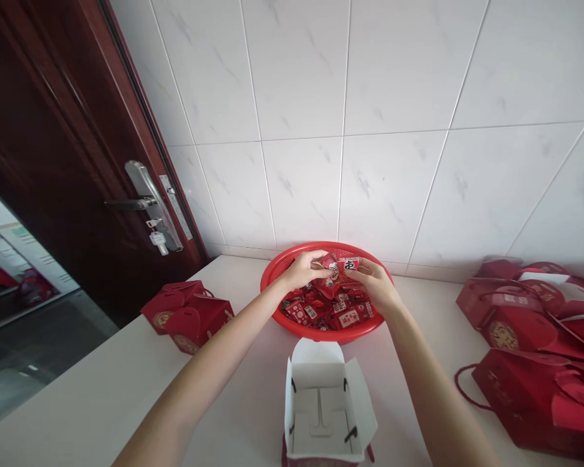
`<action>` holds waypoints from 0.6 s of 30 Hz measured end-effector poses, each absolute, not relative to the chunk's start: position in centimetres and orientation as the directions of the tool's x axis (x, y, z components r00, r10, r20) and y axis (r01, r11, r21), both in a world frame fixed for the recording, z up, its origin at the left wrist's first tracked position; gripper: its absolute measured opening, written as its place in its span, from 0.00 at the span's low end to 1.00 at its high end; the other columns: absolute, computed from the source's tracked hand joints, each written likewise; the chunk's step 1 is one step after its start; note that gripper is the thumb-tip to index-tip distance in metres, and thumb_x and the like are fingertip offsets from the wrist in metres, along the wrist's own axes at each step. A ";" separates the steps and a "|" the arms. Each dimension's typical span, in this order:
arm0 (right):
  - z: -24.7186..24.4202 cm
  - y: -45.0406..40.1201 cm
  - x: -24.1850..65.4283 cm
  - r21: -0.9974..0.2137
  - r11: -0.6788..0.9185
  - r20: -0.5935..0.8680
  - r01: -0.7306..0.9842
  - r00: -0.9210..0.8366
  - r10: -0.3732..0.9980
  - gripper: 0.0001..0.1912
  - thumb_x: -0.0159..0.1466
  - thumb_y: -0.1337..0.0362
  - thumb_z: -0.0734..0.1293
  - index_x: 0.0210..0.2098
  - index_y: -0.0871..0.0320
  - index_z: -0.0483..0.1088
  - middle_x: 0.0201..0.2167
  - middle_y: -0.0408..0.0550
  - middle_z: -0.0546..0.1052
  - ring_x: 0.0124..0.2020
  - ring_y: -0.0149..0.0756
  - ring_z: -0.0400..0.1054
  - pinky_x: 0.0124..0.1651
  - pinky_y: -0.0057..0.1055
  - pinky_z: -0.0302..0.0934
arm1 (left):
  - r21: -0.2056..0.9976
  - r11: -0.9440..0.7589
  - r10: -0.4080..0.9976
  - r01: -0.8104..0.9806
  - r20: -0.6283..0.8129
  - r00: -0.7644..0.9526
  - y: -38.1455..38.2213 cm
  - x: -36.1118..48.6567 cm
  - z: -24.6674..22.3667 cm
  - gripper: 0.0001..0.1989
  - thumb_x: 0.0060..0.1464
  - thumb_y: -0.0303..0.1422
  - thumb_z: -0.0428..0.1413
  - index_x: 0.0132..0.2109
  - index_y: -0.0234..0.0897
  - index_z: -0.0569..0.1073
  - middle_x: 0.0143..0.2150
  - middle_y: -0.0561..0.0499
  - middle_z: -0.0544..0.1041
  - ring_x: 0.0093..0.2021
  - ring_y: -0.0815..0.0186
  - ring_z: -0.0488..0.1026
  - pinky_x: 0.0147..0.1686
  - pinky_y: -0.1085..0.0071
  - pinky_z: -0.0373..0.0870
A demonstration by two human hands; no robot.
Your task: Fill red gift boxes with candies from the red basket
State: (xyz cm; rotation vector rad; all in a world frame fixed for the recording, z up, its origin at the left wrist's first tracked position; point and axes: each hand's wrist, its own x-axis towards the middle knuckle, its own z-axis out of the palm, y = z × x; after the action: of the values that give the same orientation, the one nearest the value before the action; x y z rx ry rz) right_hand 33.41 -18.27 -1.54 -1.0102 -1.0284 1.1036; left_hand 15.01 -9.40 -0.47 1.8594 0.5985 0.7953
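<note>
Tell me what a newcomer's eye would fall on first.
Probably the oval red plastic basket of small wrapped packets by the white tiled wall, the person's left grip and right grip holding shiny red packets over it. Then the open white-lined cardboard box in front, and red cardboard boxes at both sides.

Hands (302, 270) pinch red packets (331, 283) over a red basket (329, 335) — open box (317, 376) nearby.

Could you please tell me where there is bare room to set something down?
The white table is bare in front of the left red boxes and between the basket and right red boxes, which crowd that side; red packets crowd the basket.
</note>
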 end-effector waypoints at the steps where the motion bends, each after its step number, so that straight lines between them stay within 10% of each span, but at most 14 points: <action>1: -1.6 -18.2 33.4 -0.967 0.158 0.130 -0.199 0.148 0.980 0.17 0.46 0.58 0.78 0.34 0.57 0.77 0.34 0.47 0.83 0.35 0.40 0.77 0.40 0.36 0.72 | 0.914 -0.399 0.704 0.071 0.256 0.663 -9.5 15.0 -0.4 0.17 0.47 0.39 0.69 0.40 0.35 0.75 0.39 0.51 0.79 0.38 0.64 0.77 0.42 0.67 0.73; 18: -1.6 -18.1 33.4 -0.979 0.115 0.090 -0.168 0.152 0.984 0.11 0.48 0.61 0.77 0.31 0.56 0.77 0.30 0.45 0.83 0.32 0.38 0.77 0.35 0.32 0.72 | 0.865 -0.475 0.710 0.162 0.268 0.651 -8.8 14.9 -1.0 0.17 0.48 0.45 0.67 0.35 0.34 0.80 0.32 0.51 0.79 0.33 0.65 0.74 0.36 0.69 0.69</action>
State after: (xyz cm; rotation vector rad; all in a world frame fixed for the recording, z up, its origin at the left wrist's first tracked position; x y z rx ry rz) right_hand 33.42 -18.11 -1.63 -1.0701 -1.0231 1.1085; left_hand 14.94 -8.76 -0.98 1.9885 0.6801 0.7879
